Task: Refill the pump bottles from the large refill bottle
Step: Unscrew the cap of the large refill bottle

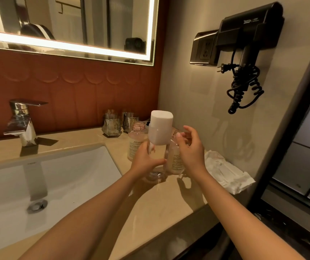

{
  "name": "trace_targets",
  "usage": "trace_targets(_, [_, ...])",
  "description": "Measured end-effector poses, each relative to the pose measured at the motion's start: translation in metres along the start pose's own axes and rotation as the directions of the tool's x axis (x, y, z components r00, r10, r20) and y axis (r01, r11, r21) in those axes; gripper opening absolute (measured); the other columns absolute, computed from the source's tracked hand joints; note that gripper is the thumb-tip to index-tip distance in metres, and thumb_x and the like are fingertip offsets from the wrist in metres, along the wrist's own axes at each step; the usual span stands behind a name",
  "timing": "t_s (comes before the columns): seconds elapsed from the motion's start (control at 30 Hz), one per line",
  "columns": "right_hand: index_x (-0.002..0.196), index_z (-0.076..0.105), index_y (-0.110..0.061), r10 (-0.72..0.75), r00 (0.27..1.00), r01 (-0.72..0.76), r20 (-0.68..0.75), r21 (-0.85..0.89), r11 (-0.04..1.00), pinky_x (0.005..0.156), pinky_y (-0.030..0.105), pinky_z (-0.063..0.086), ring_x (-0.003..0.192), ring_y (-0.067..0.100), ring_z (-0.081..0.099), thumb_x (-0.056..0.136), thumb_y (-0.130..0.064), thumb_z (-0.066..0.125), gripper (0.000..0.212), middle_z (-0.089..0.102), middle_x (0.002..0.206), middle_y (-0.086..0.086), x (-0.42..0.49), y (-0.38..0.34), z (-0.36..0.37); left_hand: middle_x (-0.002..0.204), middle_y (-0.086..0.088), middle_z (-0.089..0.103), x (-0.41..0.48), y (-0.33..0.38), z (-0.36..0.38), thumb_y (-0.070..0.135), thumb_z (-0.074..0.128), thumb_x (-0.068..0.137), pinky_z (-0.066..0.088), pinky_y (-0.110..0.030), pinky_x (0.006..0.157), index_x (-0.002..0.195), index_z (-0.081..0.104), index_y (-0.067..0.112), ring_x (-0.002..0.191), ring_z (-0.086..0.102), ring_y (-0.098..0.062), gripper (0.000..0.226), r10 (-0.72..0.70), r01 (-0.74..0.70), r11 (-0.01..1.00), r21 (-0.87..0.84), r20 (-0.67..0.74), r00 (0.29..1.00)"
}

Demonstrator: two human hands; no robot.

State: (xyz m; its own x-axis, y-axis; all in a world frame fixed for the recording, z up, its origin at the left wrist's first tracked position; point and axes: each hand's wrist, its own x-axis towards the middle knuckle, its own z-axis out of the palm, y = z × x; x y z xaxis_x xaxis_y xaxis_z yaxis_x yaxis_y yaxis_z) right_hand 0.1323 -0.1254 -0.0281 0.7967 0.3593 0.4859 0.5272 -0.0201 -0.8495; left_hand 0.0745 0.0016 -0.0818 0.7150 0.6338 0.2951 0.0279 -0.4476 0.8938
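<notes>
Beige stone bench (169, 199) runs along a bathroom wall, with a white sink (65, 175) sunk into it at the left, a chrome tap (21, 121) behind the sink and a lit mirror (75, 21) above. Near the back corner the refill bottle (160, 128), clear with a tall white cap, stands upright with its base on the bench. The left hand (146, 160) has its grip wrapped round the bottle's body below the cap. Just behind it to the left stands an open pump bottle (134, 145), its threaded neck bare. A second pump bottle (174, 162) stands just to the right, partly hidden by the right hand (191, 151). That hand's fingers curve at the bottle's neck, and whether its grip closes on anything cannot be told. Two drinking glasses (111, 124) sit further back, a white wrapper (223, 171) lies at the right, and a black hair dryer (248, 34) hangs on the wall.
</notes>
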Motion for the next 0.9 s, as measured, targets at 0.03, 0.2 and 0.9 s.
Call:
trace_targets(0.03, [0.131,0.048,-0.019,-0.005,1.000,0.005,0.000,0.000,1.000,0.082,0.022,0.046,0.103,0.012,0.054,0.095,-0.029,0.051,0.037,0.058,0.116,0.000,-0.002,-0.004,-0.002,0.111,0.000,0.055,-0.004,0.001,-0.002,0.024,0.083,0.064,0.049,-0.034,0.086,0.116,0.043,0.021,0.103,0.054,-0.017,0.065,-0.001,0.001,1.000,0.021,0.006,1.000])
trace_targets(0.2, [0.131,0.047,-0.017,-0.063,0.997,0.063,0.035,0.009,0.998,0.065,0.004,0.039,0.092,0.001,0.050,0.096,-0.032,0.048,0.038,0.052,0.105,-0.010,-0.014,-0.034,-0.008,0.116,0.000,0.055,-0.035,0.008,-0.016,0.032,0.084,0.059,0.050,-0.034,0.087,0.124,0.045,0.018,0.105,0.054,-0.016,0.076,0.016,-0.019,0.998,0.065,0.042,0.999])
trace_targets(0.9, [0.130,0.045,-0.023,-0.079,0.831,0.354,0.550,-0.413,0.839,0.085,0.034,0.047,0.108,0.021,0.045,0.086,-0.042,0.057,0.049,0.045,0.130,0.004,-0.070,-0.137,0.023,0.094,0.008,0.062,-0.138,0.018,-0.079,0.024,0.082,0.068,0.054,-0.036,0.086,0.127,0.040,0.018,0.093,0.063,-0.010,0.073,-0.035,0.030,0.997,0.074,0.063,0.997])
